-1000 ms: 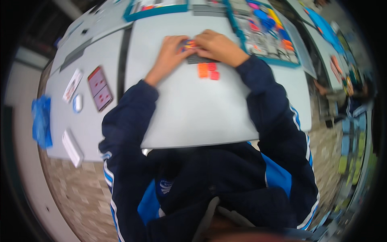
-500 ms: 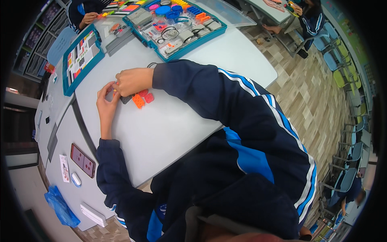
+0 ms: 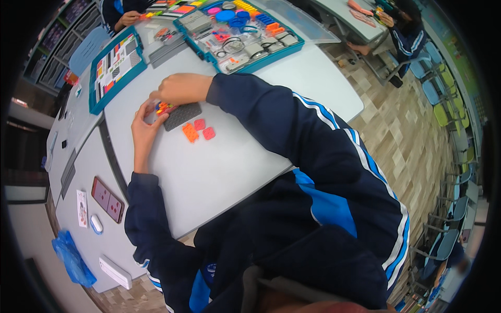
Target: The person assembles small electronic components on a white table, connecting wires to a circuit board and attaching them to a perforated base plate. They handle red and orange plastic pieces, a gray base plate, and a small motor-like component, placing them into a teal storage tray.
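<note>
On the white table (image 3: 229, 172) lies a dark grey studded baseplate (image 3: 182, 115). My left hand (image 3: 143, 124) and my right hand (image 3: 180, 87) meet at its far left corner, both pinching a small cluster of orange, yellow and blue pieces (image 3: 163, 107). An orange block (image 3: 190, 132) and two flat red square pieces (image 3: 204, 129) lie loose on the table just beside the plate's near edge. My dark blue sleeves with white stripes cover both forearms.
A teal tray of assorted parts (image 3: 245, 36) sits beyond my hands, a second teal tray (image 3: 112, 68) to its left. A phone (image 3: 107, 199), a white oval device (image 3: 96, 224) and a blue bag (image 3: 70, 258) lie at left. Other people sit at the far tables; chairs stand at right.
The view has swung round, so the table now tilts toward upper left. My hands stay together on the small pieces at the plate; the loose orange and red pieces remain beside it.
</note>
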The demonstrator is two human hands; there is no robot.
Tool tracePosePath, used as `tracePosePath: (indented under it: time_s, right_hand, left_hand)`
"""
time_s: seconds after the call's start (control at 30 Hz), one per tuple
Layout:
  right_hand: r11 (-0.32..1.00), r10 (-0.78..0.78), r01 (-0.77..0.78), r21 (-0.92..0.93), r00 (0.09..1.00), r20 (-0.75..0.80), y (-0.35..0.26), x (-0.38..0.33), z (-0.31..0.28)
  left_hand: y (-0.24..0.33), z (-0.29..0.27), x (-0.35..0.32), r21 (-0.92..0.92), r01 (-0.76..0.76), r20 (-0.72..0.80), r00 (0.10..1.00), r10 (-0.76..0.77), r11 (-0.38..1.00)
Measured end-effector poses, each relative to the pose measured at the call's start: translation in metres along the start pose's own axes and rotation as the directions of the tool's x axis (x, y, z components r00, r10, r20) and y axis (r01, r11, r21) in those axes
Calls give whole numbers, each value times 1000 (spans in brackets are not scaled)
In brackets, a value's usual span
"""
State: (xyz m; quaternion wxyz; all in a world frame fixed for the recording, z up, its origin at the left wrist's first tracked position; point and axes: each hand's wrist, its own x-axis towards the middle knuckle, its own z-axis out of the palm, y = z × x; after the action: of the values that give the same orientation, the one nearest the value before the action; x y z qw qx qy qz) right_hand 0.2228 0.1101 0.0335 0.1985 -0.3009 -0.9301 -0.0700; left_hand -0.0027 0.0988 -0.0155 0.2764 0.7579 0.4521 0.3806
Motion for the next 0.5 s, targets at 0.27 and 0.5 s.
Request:
tracePosePath:
  time_s: [0.27, 0.5]
  right_hand:
    - [966, 257, -240, 96, 921, -292, 1, 16, 9]
    - [991, -1, 38, 129, 961, -276, -17, 16, -6]
  left_hand:
    - [-8, 3, 3, -134, 28, -47, 998, -35, 991]
    - [-23, -5, 5, -224, -1, -241, 969, -54, 975]
